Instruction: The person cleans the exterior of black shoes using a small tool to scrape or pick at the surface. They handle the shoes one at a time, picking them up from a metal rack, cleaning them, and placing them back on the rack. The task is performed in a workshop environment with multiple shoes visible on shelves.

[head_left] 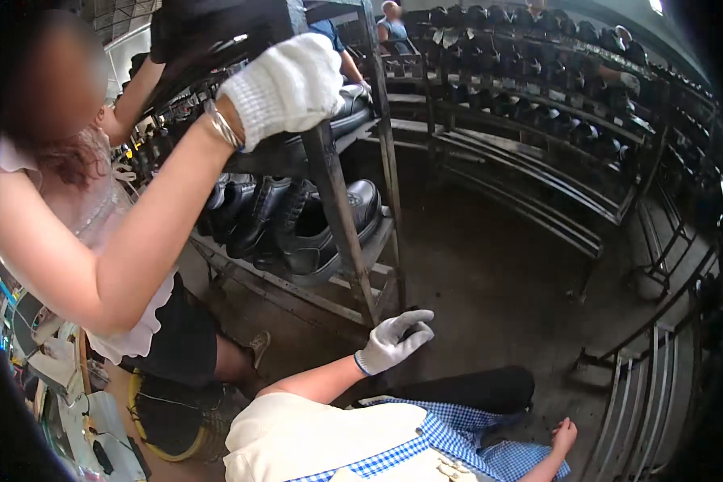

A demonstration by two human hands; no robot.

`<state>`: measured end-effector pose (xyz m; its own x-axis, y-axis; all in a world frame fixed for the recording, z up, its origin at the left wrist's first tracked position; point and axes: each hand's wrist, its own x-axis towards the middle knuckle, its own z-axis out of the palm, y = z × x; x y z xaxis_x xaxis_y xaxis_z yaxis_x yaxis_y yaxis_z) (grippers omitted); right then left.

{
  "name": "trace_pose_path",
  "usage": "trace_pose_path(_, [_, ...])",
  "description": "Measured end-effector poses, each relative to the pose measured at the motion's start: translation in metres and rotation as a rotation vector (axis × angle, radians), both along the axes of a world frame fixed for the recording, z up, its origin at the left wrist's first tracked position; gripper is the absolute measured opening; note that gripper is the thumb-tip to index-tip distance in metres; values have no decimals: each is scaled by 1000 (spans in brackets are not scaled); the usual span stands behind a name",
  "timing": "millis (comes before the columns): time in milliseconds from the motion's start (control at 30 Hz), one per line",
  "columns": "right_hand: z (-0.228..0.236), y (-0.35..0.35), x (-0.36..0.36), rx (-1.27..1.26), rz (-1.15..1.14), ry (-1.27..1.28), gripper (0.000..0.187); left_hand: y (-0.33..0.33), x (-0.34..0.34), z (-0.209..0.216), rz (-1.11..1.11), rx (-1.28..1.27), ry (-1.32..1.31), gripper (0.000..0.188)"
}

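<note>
My left hand (pixel 395 341), in a white knit glove, hangs in the air in front of the foot of a dark metal rack (pixel 341 217). Its fingers are stretched and apart, with nothing between them. Beside my blue checked apron (pixel 458 438), my bare right hand (pixel 565 436) has its fingers loosely curled in; no object shows in it. Black shoes (pixel 309 233) stand in a row on the rack's lower shelf. Another person's white-gloved hand (pixel 285 88) is closed at the rack's upright, higher up on the left.
That person (pixel 64 185) stands close on my left. Long racks (pixel 538 80) with rows of dark shoes line the back. Low metal rail frames (pixel 530 189) stand before them, and another rail frame (pixel 639 402) is at right. Someone else (pixel 392 28) is far off. Dark floor (pixel 474 297) lies between.
</note>
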<state>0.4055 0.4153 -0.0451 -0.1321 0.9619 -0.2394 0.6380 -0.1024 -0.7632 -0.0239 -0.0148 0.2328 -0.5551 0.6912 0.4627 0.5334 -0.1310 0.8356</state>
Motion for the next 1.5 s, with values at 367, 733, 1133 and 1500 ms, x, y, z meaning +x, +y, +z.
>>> trace_pose_path(367, [21, -20, 10, 74, -1, 56, 37, 10, -13, 70, 188, 294, 322, 43])
trace_pose_path(733, [52, -60, 3, 163, -117, 227, 30, 81, -4, -2, -101, 0, -117, 40])
trace_pose_path(1133, [116, -141, 18, 90, -303, 356, 23, 343, 81, -12, -750, -272, -314, 34])
trace_pose_path(1500, [117, -148, 80, 126, -490, 48, 34, 625, 229, 195, -454, 296, 313, 56])
